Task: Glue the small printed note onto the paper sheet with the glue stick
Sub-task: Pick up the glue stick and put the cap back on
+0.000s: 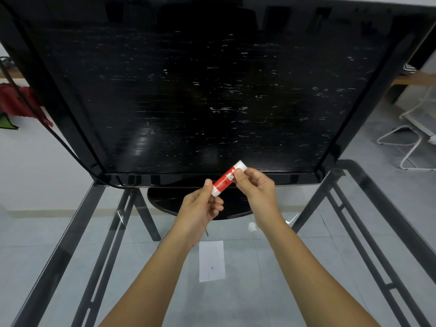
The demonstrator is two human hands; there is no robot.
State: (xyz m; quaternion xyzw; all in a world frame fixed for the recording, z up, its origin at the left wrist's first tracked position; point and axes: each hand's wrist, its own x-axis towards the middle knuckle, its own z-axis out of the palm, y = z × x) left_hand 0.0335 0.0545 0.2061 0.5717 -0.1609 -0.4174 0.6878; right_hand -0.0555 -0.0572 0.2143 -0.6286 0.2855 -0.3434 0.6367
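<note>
Two hands are engaged on one glue stick (224,180), held in the air above the glass surface (254,298), just in front of the lower bezel of a black monitor (212,90). Stick is tilted: white cap end up and to the right, white base end down and to the left. Base end is pinched by the left hand (200,206) between thumb and curled fingers. Upper part, just below the cap, is gripped by the right hand (256,188), thumb laid across the red label. Both hands are closed around the stick. "GLUE STICK" is read in white capitals on the red body; the smaller print beside it is not legible. A white paper (211,260) is laid flat on the surface, nearer to the person, between the two forearms, apart from both hands and untouched. A faint blue dot is seen on it; no print can be made out, so note or sheet cannot be told. A small white object (252,226) is seen on the surface just beside the right wrist; not identifiable. Monitor screen is dark and scratched.
</note>
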